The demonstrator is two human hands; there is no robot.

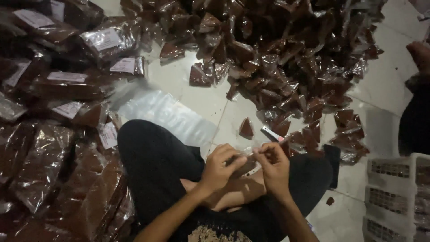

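While both hands meet over the lap, the left hand (219, 168) and the right hand (274, 166) pinch a small clear plastic bag (247, 162) between their fingertips, thumbs and forefingers closed on its thin edge from either side; the bag is half hidden by the fingers, and whether anything is inside it cannot be told. It looks like the mouth of the bag is being worked apart or pressed together, so the step in hand seems to be readying one bag, and the next move would call for a light, steady pull at the edge without tearing the film. Below the hands are the person's crossed legs in black trousers (154, 157), resting on a white tiled floor (385, 85). Just beyond the right hand lies a single brown triangular packet (246, 127), and past it spreads a large heap of small brown packets (286, 49). A flat sheet of clear plastic (165, 114) lies on the floor by the left knee. Larger filled bags with white labels (67, 85) are stacked on the left. A white plastic crate (396, 197) stands at the right, and another person's limb (420, 54) shows at the upper right edge.
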